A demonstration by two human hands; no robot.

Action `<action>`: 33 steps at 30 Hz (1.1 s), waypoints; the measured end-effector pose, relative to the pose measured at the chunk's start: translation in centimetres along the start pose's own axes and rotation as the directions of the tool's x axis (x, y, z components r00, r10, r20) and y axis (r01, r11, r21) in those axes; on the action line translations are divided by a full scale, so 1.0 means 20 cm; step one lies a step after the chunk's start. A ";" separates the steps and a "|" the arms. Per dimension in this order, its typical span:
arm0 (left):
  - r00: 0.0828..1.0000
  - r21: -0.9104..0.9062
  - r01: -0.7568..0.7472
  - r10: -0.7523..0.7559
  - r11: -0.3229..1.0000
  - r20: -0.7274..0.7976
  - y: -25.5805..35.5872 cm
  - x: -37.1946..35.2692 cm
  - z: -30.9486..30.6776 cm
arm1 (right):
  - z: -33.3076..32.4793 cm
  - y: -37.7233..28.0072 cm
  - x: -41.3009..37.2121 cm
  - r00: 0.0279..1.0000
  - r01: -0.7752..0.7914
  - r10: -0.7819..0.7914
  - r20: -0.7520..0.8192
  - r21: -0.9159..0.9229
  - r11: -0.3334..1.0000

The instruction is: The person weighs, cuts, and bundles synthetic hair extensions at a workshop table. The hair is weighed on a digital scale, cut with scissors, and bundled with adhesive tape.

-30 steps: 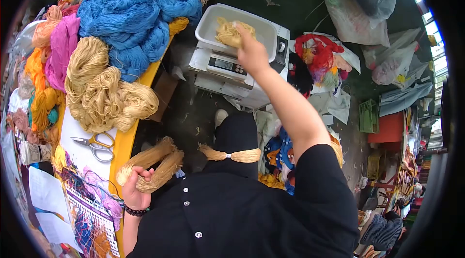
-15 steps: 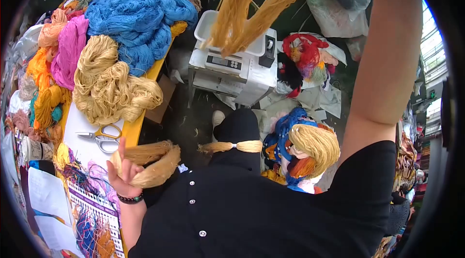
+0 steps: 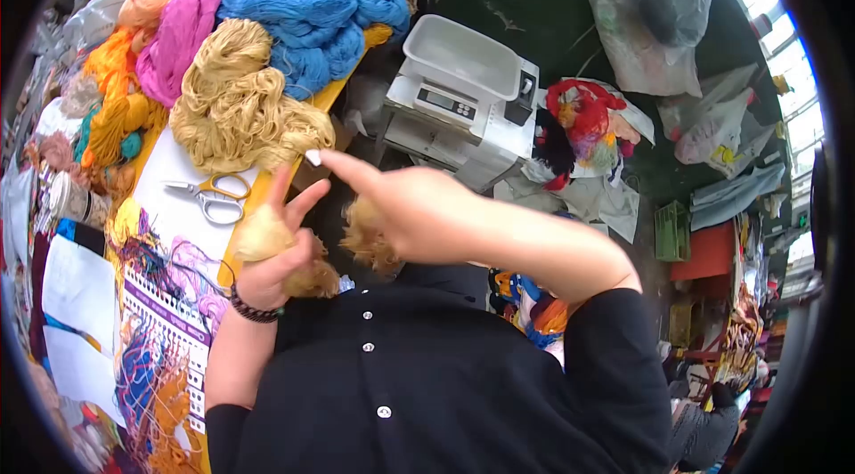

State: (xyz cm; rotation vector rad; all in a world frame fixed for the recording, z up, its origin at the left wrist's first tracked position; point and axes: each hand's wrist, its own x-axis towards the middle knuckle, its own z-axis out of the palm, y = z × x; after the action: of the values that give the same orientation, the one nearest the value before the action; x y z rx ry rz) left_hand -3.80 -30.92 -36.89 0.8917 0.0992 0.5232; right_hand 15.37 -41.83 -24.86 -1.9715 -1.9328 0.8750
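My left hand (image 3: pixel 278 271) is curled round a looped hank of tan yarn (image 3: pixel 258 241), with two fingers raised. Just right of it, my right hand (image 3: pixel 414 216) reaches across with its index finger stretched out and a white bit at the fingertip. Its other fingers curl under, partly hidden, and tan yarn ends (image 3: pixel 367 238) stick out beneath them. Close beyond both hands, a pile of beige yarn hanks (image 3: pixel 240 100) lies on the table edge. Yellow-and-grey-handled scissors (image 3: pixel 214 198) rest on white paper, left of my left hand.
Blue yarn (image 3: pixel 303 11), pink yarn (image 3: pixel 183 42) and orange yarn (image 3: pixel 116 64) heap on the yellow table. A scale with a white tray (image 3: pixel 463 56) stands on a small stand ahead. Plastic bags (image 3: pixel 650 29) and red yarn (image 3: pixel 583 109) lie on the floor at right.
My right hand has come down from high at the upper right, bringing the tan yarn in beside my left hand. The view has turned slightly to the right.
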 end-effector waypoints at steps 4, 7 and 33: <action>0.981 0.097 0.116 -0.130 0.988 0.144 -0.02 0.07 0.18 | 0.13 -0.03 -0.05 0.968 0.224 -0.225 -0.113 -0.023 0.974; 0.924 0.340 0.186 -0.281 0.922 0.259 0.04 0.06 0.15 | 0.12 -0.03 -0.10 0.962 0.243 -0.239 -0.136 0.015 0.970; 0.959 0.490 0.276 -0.202 0.827 -0.200 0.09 0.00 0.29 | 0.33 0.17 -0.09 0.932 0.289 -0.025 -0.361 0.701 0.653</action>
State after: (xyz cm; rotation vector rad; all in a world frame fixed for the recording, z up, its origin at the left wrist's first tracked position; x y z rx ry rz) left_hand -2.80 -34.15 -31.86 1.3450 0.4949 0.3214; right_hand 14.50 -45.40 -31.62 -1.3075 -1.2231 1.0031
